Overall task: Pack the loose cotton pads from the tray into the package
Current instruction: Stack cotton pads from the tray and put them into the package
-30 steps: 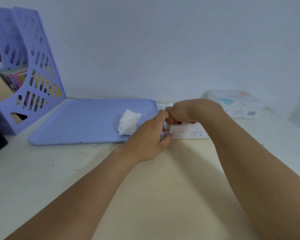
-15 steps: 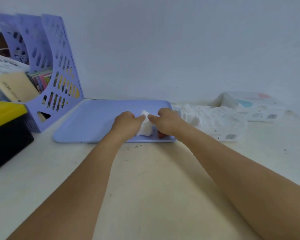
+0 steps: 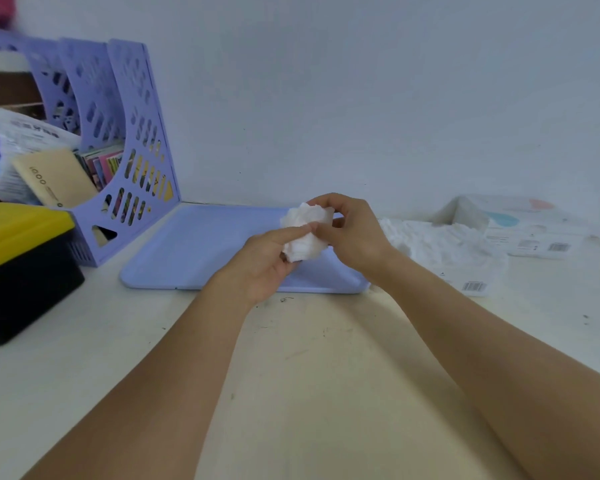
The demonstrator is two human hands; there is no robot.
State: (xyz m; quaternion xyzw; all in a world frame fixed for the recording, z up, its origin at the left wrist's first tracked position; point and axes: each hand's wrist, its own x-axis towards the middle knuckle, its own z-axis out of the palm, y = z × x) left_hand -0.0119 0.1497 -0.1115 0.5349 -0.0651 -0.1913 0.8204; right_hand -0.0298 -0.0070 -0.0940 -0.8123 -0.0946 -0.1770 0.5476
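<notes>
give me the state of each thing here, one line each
cotton pads: bunched, lifted above the tray, held by both hands
left hand: grips the pads from below
right hand: grips the pads from the right
tray: flat on the table, nothing visible on it
package: lying right of the tray, white pads inside

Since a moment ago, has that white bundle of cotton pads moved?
Yes. The white bundle of cotton pads has been lifted off the lilac plastic tray, now held above it by both hands.
</notes>
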